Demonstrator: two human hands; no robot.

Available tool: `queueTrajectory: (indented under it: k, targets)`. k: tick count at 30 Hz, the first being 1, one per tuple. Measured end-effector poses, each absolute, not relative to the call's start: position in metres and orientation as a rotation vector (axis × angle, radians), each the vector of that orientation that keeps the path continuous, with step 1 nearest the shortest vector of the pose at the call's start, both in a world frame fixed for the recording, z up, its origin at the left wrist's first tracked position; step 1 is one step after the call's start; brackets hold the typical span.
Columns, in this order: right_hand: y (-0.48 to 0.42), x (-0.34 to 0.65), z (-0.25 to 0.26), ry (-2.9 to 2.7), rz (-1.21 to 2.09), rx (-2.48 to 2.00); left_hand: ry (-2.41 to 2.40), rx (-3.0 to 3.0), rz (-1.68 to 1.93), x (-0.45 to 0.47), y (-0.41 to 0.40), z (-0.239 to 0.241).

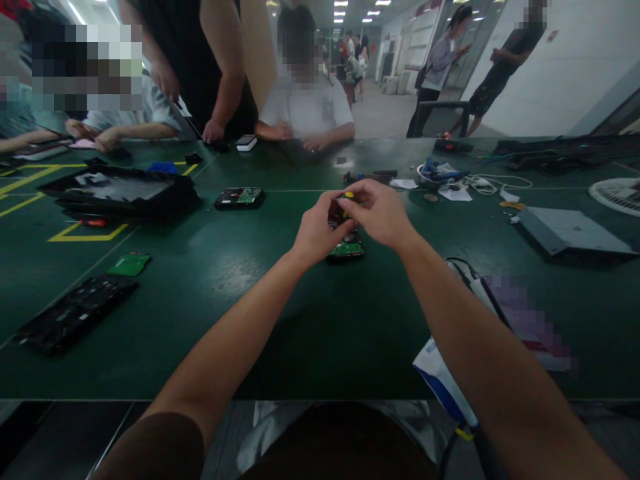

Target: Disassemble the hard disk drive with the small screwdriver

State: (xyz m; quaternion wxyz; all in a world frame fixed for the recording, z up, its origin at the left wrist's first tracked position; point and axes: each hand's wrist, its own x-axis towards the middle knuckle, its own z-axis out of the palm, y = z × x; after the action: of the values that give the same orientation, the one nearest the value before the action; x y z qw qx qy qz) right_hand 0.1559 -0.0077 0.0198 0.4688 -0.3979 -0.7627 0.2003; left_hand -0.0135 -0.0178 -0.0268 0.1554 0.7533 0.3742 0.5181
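A hard drive (346, 251) with a green circuit board lies on the table, partly hidden under my hands. Over it stands a small screwdriver (349, 196) with a yellow and black handle. My right hand (384, 212) pinches the handle near its top. From the other side, the curled fingers and thumb of my left hand (317, 232) close around the screwdriver lower down. The screwdriver's tip is hidden, so I cannot tell which part of the drive it touches.
Another hard drive (239, 197) lies ahead to the left. Leftward are a black tray-like housing (125, 190), a green circuit board (130, 264) and a black panel (80, 310). Cables (443, 172) and a grey metal box (575, 230) are at right. People sit and stand across the table.
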Motion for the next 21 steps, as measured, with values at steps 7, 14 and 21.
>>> queueTrajectory:
  k: [7, 14, 21]
  targets:
    - [-0.011, 0.154, 0.004, -1.874, 0.449, -0.995, 1.307, 2.28, 1.446, -0.03, -0.014, -0.015]
    - [-0.003, 0.176, -0.061, -1.775, 0.336, -1.602, 1.518, 1.755, 1.289, -0.063, 0.02, -0.058]
    - [-0.008, 0.163, -0.091, -1.914, 0.421, -1.66, 1.304, 1.405, 1.26, -0.054, 0.033, -0.093]
